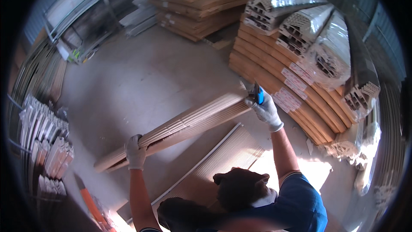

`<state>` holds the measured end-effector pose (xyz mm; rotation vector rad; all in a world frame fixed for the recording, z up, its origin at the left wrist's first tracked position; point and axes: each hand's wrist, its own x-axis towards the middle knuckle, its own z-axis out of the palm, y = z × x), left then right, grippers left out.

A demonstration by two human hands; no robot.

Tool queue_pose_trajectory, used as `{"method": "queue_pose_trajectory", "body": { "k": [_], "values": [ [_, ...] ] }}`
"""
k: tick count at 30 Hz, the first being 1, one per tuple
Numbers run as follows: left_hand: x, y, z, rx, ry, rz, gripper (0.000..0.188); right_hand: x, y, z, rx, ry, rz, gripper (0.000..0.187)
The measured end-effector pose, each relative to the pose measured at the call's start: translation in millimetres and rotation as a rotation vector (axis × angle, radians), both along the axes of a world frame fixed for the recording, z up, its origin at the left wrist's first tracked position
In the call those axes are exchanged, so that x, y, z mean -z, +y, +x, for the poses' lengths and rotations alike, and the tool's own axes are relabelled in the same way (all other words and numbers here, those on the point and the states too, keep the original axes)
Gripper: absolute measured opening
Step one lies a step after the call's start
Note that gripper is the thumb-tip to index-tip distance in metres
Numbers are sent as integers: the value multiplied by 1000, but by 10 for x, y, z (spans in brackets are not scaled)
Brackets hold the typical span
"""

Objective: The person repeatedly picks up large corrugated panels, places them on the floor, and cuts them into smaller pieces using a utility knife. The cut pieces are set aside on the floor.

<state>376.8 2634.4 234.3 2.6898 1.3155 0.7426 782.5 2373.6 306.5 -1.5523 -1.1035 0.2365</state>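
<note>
Across the middle of the view runs a long brown ribbed strip [193, 116], folded lengthwise and cardboard-like, sloping from lower left to upper right. My left hand [135, 152], in a light grey glove, is closed round it near its left end. My right hand [265, 111], gloved too, is at its far right end, with fingers against the end. The same hand grips a small blue and black hand tool [258, 94], perhaps a utility knife; its tip is hard to make out. Below the strip, a flat ribbed panel [214, 152] with a pale edge lies by my body.
Brown cardboard packs [274, 64] are stacked at right, topped by plastic-wrapped profile bundles [300, 25]. More flat packs [197, 6] stand at the back. Pale profiles [43, 133] line the left side. An orange tool [92, 204] lies at lower left on the concrete floor [120, 73].
</note>
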Motion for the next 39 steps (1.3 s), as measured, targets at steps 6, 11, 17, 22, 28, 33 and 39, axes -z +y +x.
{"method": "queue_pose_trajectory", "body": {
  "k": [6,11,17,22,28,33,39],
  "values": [
    [-448,-115,99,-40,-159,88,30,705,-162,-54,408,207,142,35],
    [-1031,-266,228,-106,71,388,37,970,-70,-261,299,620,439,46],
    [-1740,-399,351,-282,-162,154,39,1084,338,-587,-129,807,128,60],
    [-2050,-401,540,-11,-514,-40,42,1089,826,-1028,-507,722,54,81],
    [-2213,-227,956,329,-897,-193,46,709,1140,-1568,-776,837,41,73],
    [-1984,-271,1408,301,-791,86,60,482,1222,-1649,-594,699,73,54],
    [-1173,-813,1262,505,-803,-424,87,251,1148,-1286,-296,741,285,57]
  ]
}}
